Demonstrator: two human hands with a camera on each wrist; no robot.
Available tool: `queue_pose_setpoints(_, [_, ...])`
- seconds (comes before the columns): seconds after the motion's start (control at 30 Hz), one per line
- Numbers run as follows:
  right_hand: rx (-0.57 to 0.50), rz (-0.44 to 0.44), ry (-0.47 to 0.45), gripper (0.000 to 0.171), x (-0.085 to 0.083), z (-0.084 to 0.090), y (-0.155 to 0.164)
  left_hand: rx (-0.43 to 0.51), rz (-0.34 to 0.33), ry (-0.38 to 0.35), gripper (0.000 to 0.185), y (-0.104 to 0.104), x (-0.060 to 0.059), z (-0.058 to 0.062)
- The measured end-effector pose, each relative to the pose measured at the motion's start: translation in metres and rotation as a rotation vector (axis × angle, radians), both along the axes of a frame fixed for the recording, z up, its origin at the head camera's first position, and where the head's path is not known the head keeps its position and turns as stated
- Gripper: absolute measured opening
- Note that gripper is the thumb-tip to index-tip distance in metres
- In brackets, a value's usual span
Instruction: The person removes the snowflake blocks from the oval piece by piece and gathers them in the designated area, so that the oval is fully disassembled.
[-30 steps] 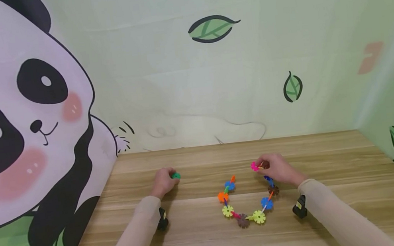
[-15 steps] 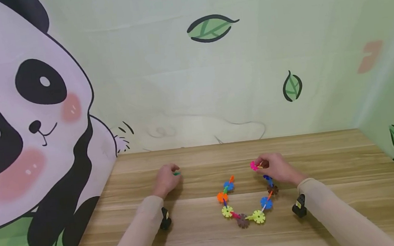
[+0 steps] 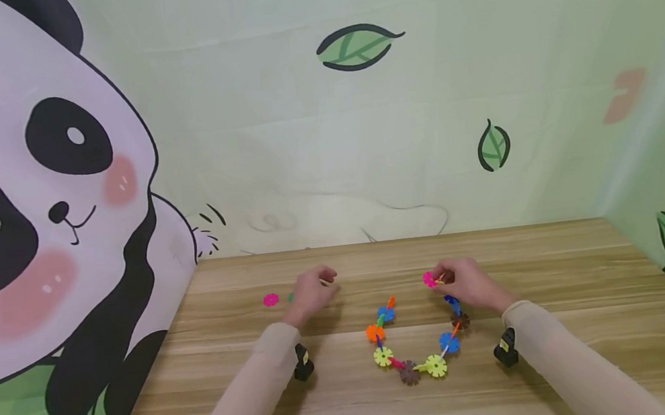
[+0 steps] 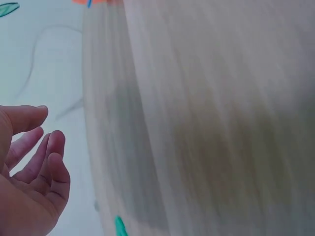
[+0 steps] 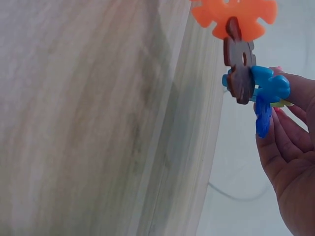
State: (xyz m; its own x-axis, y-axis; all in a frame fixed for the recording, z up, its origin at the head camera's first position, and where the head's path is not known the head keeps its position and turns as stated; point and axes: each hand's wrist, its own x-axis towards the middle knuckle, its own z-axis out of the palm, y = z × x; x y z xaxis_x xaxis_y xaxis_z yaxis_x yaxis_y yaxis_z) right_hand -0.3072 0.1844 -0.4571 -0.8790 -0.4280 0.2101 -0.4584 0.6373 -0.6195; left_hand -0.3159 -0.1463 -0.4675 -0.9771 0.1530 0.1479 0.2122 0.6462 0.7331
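In the head view my left hand [image 3: 314, 294] is over the table, left of the chain's free orange end. Its fingers are loosely bent and hold nothing, as the left wrist view also shows. Just left of it lies a green snowflake disc [image 3: 291, 297], partly covered by the hand. A pink snowflake disc [image 3: 270, 300] lies further left. My right hand [image 3: 468, 282] pinches the upper right end of a U-shaped chain of snowflake discs [image 3: 436, 365], near its pink end disc [image 3: 428, 279]. In the right wrist view blue [image 5: 270, 86] and brown [image 5: 240, 64] discs hang by the fingers.
The chain's other end, an orange disc [image 3: 392, 301], points toward the back of the wooden table [image 3: 341, 403]. Behind the table stands a pale green wall [image 3: 276, 139] with painted leaves. A painted panda [image 3: 96, 212] covers the left wall.
My left hand has moved right, away from the green disc, and its fingers are loose. The pink disc left of it has come into view. The right hand stays at the chain.
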Motion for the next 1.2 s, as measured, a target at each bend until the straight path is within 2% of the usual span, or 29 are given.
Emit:
queue_pose_setpoints(0.17, [0.009, -0.005, -0.013, 0.012, 0.0, 0.001, -0.001, 0.075, -0.054, -0.028, 0.023, 0.019, 0.001, 0.005])
queue_pose_setpoints(0.53, [0.032, -0.003, -0.015, 0.013, 0.001, 0.003, -0.004, 0.136, -0.131, -0.078, 0.024, 0.06, -0.001, 0.006])
queue_pose_setpoints(0.73, [0.042, -0.009, -0.031, 0.014, 0.001, 0.003, -0.006, 0.151, -0.143, -0.138, 0.025, 0.08, 0.004, 0.013])
queue_pose_setpoints(0.93, [0.037, -0.011, -0.059, 0.015, 0.0, 0.004, -0.006, 0.148, -0.129, -0.185, 0.019, 0.096, 0.006, 0.017])
queue_pose_setpoints(1.03, [0.029, -0.005, -0.066, 0.015, 0.0, 0.004, -0.007, 0.177, -0.142, -0.188, 0.014, 0.1, 0.006, 0.016])
queue_pose_setpoints(1.2, [0.021, 0.008, -0.059, 0.015, 0.0, 0.003, -0.008, 0.229, -0.163, -0.233, 0.017, 0.108, 0.009, 0.018])
